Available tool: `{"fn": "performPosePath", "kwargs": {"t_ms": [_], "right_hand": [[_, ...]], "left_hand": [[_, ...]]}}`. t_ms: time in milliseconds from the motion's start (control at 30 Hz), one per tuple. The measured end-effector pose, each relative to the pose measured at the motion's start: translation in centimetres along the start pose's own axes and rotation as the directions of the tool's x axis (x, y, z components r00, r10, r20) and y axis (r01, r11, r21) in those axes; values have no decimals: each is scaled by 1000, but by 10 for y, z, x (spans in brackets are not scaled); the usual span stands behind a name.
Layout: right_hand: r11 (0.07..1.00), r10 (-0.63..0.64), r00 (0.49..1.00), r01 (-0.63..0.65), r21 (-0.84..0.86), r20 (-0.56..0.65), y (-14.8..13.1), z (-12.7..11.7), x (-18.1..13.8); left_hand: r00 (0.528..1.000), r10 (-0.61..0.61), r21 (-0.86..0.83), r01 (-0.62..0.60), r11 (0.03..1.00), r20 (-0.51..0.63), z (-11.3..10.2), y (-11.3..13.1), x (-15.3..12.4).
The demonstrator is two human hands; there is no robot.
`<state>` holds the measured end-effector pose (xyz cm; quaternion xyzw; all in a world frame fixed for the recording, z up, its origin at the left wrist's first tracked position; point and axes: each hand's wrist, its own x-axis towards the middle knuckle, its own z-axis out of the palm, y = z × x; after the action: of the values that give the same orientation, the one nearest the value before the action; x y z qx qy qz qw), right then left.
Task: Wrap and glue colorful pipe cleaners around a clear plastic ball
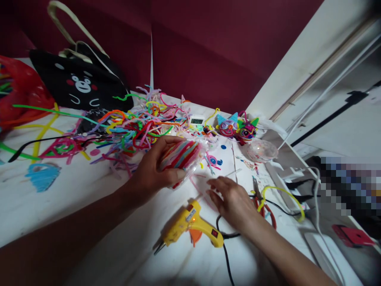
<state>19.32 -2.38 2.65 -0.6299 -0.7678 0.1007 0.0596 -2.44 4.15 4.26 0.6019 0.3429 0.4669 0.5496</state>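
My left hand [154, 167] grips a clear packet of striped red, pink and blue pipe cleaners [183, 155], held just above the white table [59, 198]. My right hand [230, 198] lies low over the table to the right of it, fingers stretched out and slightly apart, holding nothing. Its fingertips are close to a thin clear glue stick [230, 173]. A yellow hot glue gun [193, 228] lies on its side just in front of both hands, its black cord [226, 258] running toward me.
A tangled heap of coloured pipe cleaners [133, 125] covers the table behind my hands. Two pipe-cleaner cat faces [236, 127], a small digital clock [197, 120], a clear dome [262, 151], red-handled pliers [263, 204], a black bear-face bag [80, 85] and a red bag [20, 95] surround them.
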Motion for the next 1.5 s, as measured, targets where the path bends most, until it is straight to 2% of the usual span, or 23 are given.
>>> {"fn": "performPosePath", "kwargs": {"t_ms": [167, 300, 400, 533, 633, 700, 833, 967, 1133, 1267, 1333, 1367, 1467, 1500], "right_hand": [[999, -21, 1000, 21, -29, 7, 8, 13, 51], [999, -37, 999, 37, 38, -12, 15, 20, 68], [988, -11, 991, 32, 151, -136, 25, 9, 71], [927, 77, 939, 57, 372, -337, 38, -14, 72], [813, 163, 894, 117, 570, -416, 43, -27, 75], [703, 219, 882, 154, 695, -417, 42, -34, 76], [459, 250, 910, 191, 868, -332, 32, -44, 73], [250, 182, 952, 196, 948, -244, 21, -53, 66], [53, 89, 970, 221, 974, -225, 18, -58, 63], [-27, 59, 965, 258, 966, -256, 17, -58, 62], [-45, 46, 962, 270, 962, -268, 16, -58, 61], [-51, 41, 961, 276, 960, -274, 15, -58, 61], [-60, 17, 958, 288, 956, -287, 15, -56, 61], [-60, 7, 957, 289, 955, -289, 15, -56, 61]], "left_hand": [[1000, 0, -6, 0, 1000, 0, 0, -2, 0], [1000, 4, 12, -4, 1000, -16, -2, -2, 2], [1000, 7, -17, -7, 1000, -7, -3, -3, 4], [1000, -7, -76, 7, 997, -10, -3, -1, 5], [1000, -23, -106, 21, 994, -20, -1, 1, 4], [999, -34, -129, 31, 991, -22, 0, 1, 4], [999, -44, -216, 44, 975, 4, -1, -1, 3], [991, 27, -375, 25, 927, 133, -7, 1, 2], [947, 77, -535, 108, 838, 312, -11, 1, 1], [908, 67, -585, 209, 784, 414, -10, -5, 2], [861, 80, -615, 291, 732, 502, -8, -11, 4], [823, 89, -627, 351, 695, 561, -6, -15, 4], [730, 138, -666, 508, 546, 670, -2, -28, 5], [725, 111, -665, 545, 511, 680, -1, -33, 5]]}}
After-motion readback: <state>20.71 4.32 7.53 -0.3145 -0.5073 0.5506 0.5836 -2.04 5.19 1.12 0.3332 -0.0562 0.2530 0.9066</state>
